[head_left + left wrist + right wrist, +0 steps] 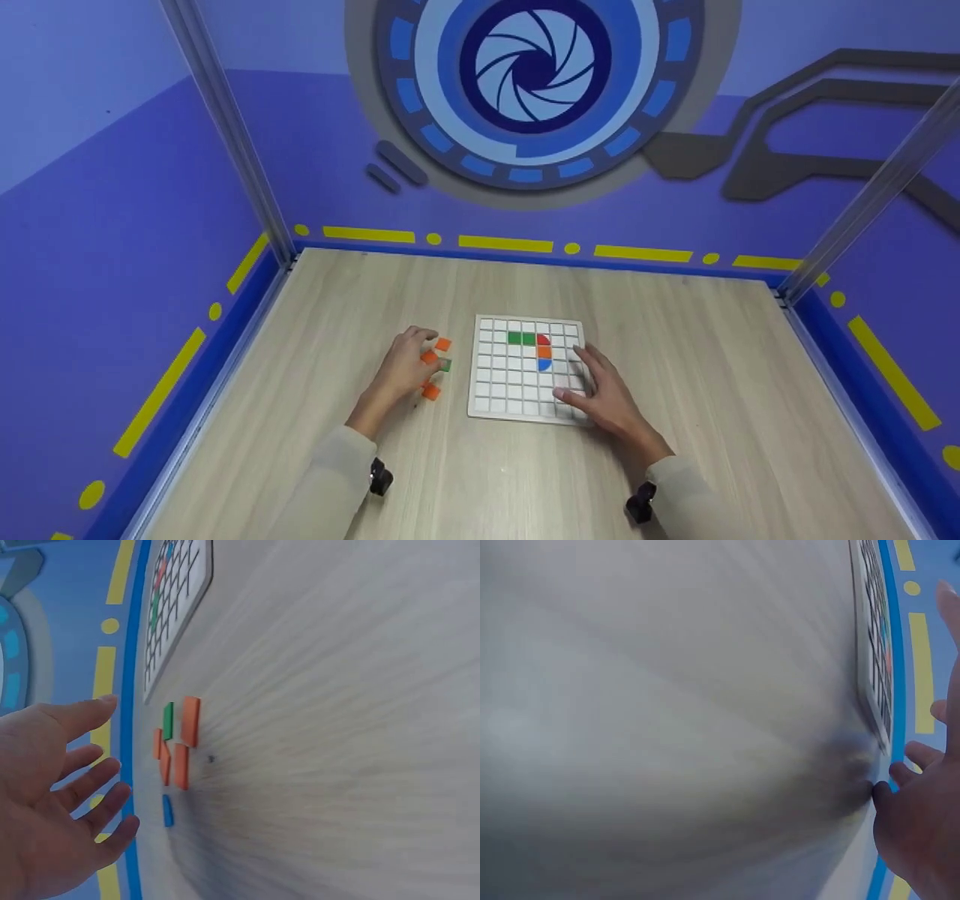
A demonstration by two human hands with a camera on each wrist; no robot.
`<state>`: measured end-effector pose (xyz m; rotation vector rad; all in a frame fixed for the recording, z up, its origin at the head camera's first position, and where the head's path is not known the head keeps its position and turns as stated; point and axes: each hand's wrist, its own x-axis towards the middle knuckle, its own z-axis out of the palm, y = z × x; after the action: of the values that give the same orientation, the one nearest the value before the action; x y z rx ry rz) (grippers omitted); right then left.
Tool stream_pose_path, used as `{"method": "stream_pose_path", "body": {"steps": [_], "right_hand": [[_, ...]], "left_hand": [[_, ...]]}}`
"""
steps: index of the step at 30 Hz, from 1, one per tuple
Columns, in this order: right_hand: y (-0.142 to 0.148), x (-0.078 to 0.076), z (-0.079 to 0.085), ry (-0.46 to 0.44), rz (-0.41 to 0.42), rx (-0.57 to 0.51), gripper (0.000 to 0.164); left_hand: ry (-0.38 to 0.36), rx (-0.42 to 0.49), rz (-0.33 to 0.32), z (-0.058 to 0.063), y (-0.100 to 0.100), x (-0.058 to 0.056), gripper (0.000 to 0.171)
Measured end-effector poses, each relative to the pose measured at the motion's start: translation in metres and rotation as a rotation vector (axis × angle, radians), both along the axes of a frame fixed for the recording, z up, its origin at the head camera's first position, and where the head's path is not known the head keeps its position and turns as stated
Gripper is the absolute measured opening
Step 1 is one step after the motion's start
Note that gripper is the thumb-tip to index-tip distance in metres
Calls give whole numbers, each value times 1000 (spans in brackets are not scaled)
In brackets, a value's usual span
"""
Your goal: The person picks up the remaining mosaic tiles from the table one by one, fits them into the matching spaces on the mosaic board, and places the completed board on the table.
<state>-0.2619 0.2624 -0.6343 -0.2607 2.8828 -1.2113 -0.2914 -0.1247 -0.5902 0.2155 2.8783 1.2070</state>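
Observation:
My left hand (401,364) hovers over loose tiles left of the board, its fingers spread and holding nothing. Beneath and around it lie several orange tiles (431,391) and a green tile (445,365); in the left wrist view a blue tile (167,810) lies there too. The white grid board (499,390) bears two green squares (522,338), a rounded red piece (543,340), an orange square (544,352) and a rounded blue piece (544,364). At the board's right edge is my right hand (613,397), thumb and fingers apart; whether it touches the board I cannot tell.
The light wood table (720,390) extends around the board on every side. Blue-purple walls (300,150) with yellow markings stand behind it and at both sides. Metal posts (232,127) rise at the back corners.

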Motion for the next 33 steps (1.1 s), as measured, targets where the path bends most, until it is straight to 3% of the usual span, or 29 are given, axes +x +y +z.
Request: {"method": "stream_pose_path", "body": {"steps": [6,17,25,33], "right_hand": [[-1,2,-6,-40,-1,10,103],[-2,2,-6,-59,3,24,106],[-6,1,-9,-72,12,57,108],[-4,1,-7,-54,40,72,105]], "left_hand": [[-18,6,38,-11,3,-10,50],[13,-4,16,-25,4,-31,44],[32,41,87,-37,4,-32,36],[38,-1,104,-36,9,-35,26]]}}
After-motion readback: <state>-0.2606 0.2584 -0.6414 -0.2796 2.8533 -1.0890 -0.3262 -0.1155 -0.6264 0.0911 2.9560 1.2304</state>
